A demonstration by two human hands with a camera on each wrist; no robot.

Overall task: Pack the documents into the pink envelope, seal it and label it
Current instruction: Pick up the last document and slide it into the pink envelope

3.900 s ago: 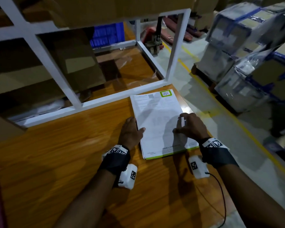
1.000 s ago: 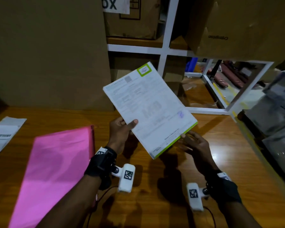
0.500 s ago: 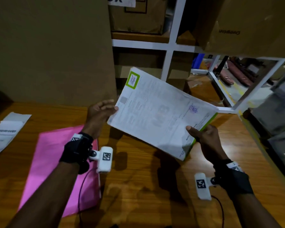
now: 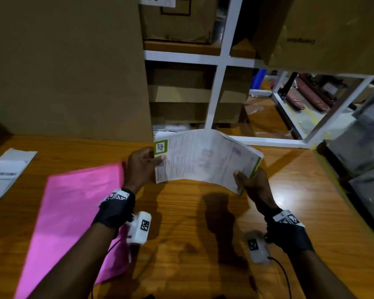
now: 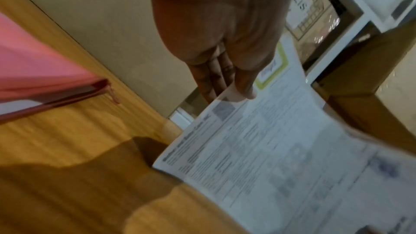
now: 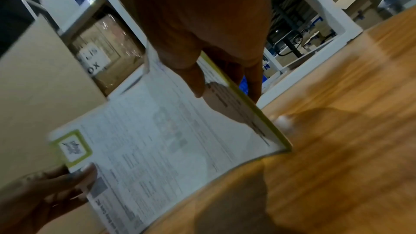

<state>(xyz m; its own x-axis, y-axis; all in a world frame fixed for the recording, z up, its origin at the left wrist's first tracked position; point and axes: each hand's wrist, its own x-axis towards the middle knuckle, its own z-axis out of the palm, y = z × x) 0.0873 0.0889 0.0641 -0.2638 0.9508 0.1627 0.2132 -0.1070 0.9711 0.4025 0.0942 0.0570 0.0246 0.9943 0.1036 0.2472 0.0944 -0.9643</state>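
Only overhead: label sheet (image 4: 5,175) beyond pink envelope (image 4: 73,216).

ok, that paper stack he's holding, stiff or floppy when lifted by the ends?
Probably floppy: the paper stack arches upward between the left hand and right hand. Likely light, since thumb-and-finger pinches at its ends carry it. Sheets may fan; the right edge looks layered.

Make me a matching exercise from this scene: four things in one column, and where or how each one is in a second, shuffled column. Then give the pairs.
Things:
1. documents
2. pink envelope
3. white label sheet
4. large cardboard box

Places or states:
A. flat on the table, under the left forearm
B. at the table's far left edge
C. standing at the back of the table
D. held off the table, bowed, by both hands

Pairs: 1-D, 2-A, 3-B, 4-C
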